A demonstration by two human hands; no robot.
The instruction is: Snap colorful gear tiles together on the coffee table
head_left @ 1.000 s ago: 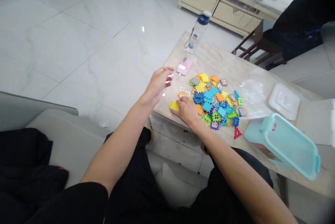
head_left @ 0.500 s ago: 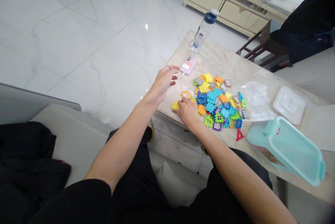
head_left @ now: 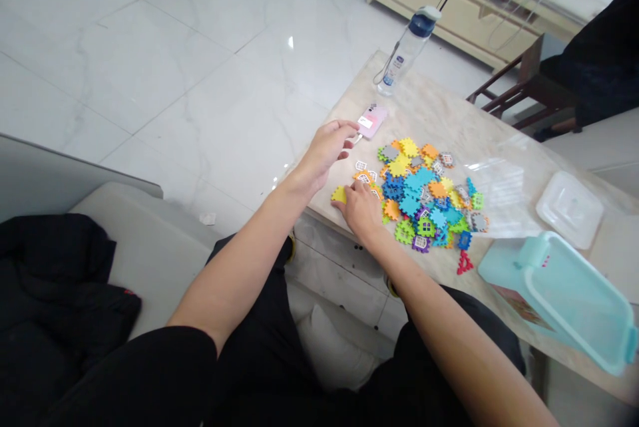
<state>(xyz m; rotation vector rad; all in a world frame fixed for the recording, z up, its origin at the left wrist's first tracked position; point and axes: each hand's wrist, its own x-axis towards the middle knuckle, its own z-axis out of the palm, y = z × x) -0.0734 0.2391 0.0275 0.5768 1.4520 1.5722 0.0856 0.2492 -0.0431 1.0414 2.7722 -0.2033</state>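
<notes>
A heap of several colourful toothed plastic tiles lies on a beige marble table. My right hand rests at the heap's near left edge, fingers curled down on an orange tile and touching a yellow tile beside it. My left hand hovers over the table's left edge with fingers loosely bent and apart, holding nothing, close to a pink phone with a white cable.
A water bottle stands at the table's far corner. A clear bag, a white lid and a tipped light-blue box lie to the right. A person in black sits by a chair at far right.
The view has shifted, so everything sits a little further right in the picture. Both hands keep about the same places on the table; the left hand has edged slightly toward the phone.
</notes>
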